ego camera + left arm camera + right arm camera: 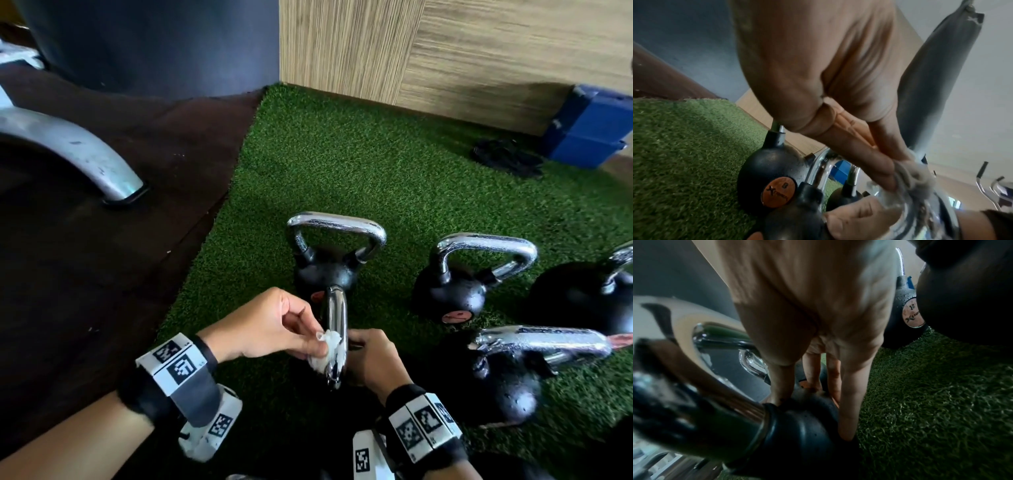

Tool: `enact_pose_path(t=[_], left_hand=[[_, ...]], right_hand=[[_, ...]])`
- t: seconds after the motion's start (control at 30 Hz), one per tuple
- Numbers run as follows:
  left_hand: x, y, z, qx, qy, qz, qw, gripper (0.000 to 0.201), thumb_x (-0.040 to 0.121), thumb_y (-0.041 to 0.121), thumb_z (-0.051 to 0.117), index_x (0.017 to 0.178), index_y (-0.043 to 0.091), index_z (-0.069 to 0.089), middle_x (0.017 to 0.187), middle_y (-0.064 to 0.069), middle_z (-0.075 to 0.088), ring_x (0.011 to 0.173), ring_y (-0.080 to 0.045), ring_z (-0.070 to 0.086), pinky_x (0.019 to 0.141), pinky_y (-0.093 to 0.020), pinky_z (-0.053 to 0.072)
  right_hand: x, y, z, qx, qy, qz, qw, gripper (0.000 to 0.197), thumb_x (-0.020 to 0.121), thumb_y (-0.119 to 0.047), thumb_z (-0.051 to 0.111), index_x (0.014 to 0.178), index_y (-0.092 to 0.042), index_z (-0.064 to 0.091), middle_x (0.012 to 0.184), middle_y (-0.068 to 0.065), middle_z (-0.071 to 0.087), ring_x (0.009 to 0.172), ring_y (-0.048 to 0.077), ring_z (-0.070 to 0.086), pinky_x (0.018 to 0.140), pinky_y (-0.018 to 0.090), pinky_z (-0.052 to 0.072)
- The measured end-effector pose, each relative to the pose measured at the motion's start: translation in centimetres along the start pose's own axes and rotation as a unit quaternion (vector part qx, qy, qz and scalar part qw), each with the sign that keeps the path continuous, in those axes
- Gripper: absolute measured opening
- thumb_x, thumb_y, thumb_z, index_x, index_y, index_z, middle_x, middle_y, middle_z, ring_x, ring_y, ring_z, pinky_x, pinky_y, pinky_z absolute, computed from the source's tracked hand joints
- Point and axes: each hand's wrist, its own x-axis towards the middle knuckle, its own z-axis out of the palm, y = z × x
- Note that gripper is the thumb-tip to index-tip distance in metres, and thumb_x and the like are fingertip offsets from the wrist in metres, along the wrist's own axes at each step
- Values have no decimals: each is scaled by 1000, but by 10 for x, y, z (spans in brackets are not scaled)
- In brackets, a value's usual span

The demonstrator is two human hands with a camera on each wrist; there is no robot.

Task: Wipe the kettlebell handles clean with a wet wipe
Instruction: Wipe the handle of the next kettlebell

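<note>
Both hands meet at one chrome handle point(337, 334): left grip point(274, 325) pinching wet wipe point(325, 349) against it.

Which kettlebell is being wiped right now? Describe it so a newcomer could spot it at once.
On the green turf sits a cluster of black kettlebells with chrome handles. The kettlebell being wiped is nearest the camera, between both hands. Only its handle points toward the camera, and the left hand pinches a white wet wipe against it.

Head view bright, edges bowed; glare on the chrome handles point(337, 228); both wrist views dim, soft, motion-blurred.
</note>
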Motion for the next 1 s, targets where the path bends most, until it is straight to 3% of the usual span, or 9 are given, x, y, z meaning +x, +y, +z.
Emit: enact_pose_path(t=[0.1, 0.3, 0.47, 0.63, 0.7, 0.77, 0.87, 0.93, 1.0], left_hand=[[-8, -4, 5, 19, 11, 21, 1000, 16, 74, 11, 91, 77, 20, 79, 83, -7, 80, 75, -11, 74, 69, -20, 58], [-20, -19, 13, 56, -5, 69, 996, 18, 71, 23, 95, 82, 26, 80, 90, 1, 81, 82, -9, 77, 74, -17, 56], [-24, -36, 24, 142, 47, 104, 983, 15, 76, 33, 90, 84, 24, 82, 86, 12, 80, 84, -8, 77, 77, -28, 62], [-22, -40, 20, 166, 47, 92, 981, 8, 81, 27, 87, 85, 32, 82, 87, 14, 80, 86, -7, 77, 81, -30, 62], [-21, -33, 11, 138, 54, 87, 985, 10, 81, 28, 88, 88, 33, 82, 90, 9, 81, 88, -9, 78, 82, -26, 61], [-18, -23, -1, 71, 97, 82, 989, 17, 78, 29, 89, 92, 23, 82, 92, -1, 81, 86, -13, 78, 80, -27, 61], [-14, -2, -18, -47, 164, 76, 983, 22, 71, 31, 87, 91, 23, 82, 88, -6, 81, 78, -10, 75, 67, -20, 59], [-12, 12, -23, -101, 161, 73, 979, 24, 67, 34, 85, 89, 26, 82, 87, 1, 80, 78, -4, 74, 66, -16, 58], [-9, 24, -24, -133, 146, 74, 977, 26, 67, 37, 84, 92, 27, 82, 87, 6, 77, 81, -2, 73, 67, -15, 58]], right_hand=[[-1, 0, -1, -1, -4, -1, 1000, 25, 71, -44, 88, 88, -28, 80, 69, -8, 75, 59, -3, 67, 56, 17, 55], [-1, -2, -3, -24, -13, 8, 1000, 37, 68, -46, 87, 100, -28, 79, 91, -4, 78, 89, 10, 73, 82, 28, 60], [-1, -2, -2, -2, -7, 7, 1000, 25, 70, -42, 87, 91, -29, 80, 78, -4, 78, 71, 5, 69, 80, 36, 62], [1, -15, -11, -46, -48, 33, 997, 40, 72, -37, 85, 109, -23, 78, 105, 6, 77, 102, 21, 72, 92, 34, 58], [0, -31, -23, -121, -38, 12, 992, 26, 78, -31, 80, 103, -25, 79, 101, 2, 77, 100, 19, 71, 91, 30, 56], [-2, -51, -41, -141, 30, -23, 989, 8, 80, -26, 78, 88, -26, 81, 91, -3, 78, 93, 17, 72, 86, 29, 56], [-11, -82, -67, -41, 94, -121, 987, 5, 79, -22, 82, 79, -27, 81, 70, -10, 75, 67, 4, 69, 67, 21, 52], [-20, -102, -78, 53, 22, -194, 979, 15, 78, -16, 85, 89, -25, 82, 72, -8, 76, 63, 5, 69, 66, 21, 53], [-31, -119, -79, 91, -62, -245, 963, 30, 75, -12, 87, 102, -24, 81, 86, -3, 79, 74, 14, 74, 76, 34, 61]])
